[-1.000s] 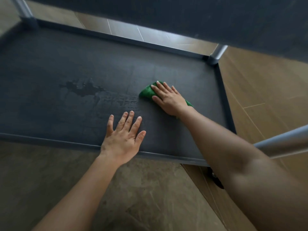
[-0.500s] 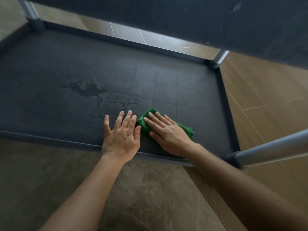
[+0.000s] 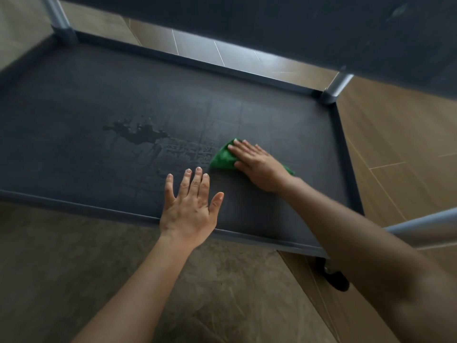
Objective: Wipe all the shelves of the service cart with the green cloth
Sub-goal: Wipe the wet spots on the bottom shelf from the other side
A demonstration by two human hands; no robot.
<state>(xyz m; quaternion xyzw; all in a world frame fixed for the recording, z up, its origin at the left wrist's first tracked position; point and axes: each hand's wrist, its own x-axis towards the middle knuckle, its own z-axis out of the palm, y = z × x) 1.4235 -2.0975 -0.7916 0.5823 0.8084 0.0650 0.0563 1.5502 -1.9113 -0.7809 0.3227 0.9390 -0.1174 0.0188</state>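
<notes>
The dark grey bottom shelf (image 3: 74, 100) of the service cart fills the view, with a raised rim all round. A wet patch (image 3: 138, 133) darkens its middle, with damp streaks to the right of it. My right hand (image 3: 257, 167) lies flat with straight fingers on the folded green cloth (image 3: 222, 158) and presses it onto the shelf, right of centre. My left hand (image 3: 189, 206) rests flat with spread fingers on the shelf by the front rim, just left of the cloth, apart from it.
The shelf above (image 3: 272, 28) overhangs the top of the view. Grey corner posts (image 3: 335, 90) (image 3: 59, 21) stand at the back, and a grey tube (image 3: 420, 226) crosses at the right. A black caster (image 3: 336, 278) sits under the front right corner. Stone and wood floor surrounds the cart.
My right hand has slid the cloth away from the front rim, back and to the right, after first pulling it toward me. My left hand has stayed in place, its thumb now spread.
</notes>
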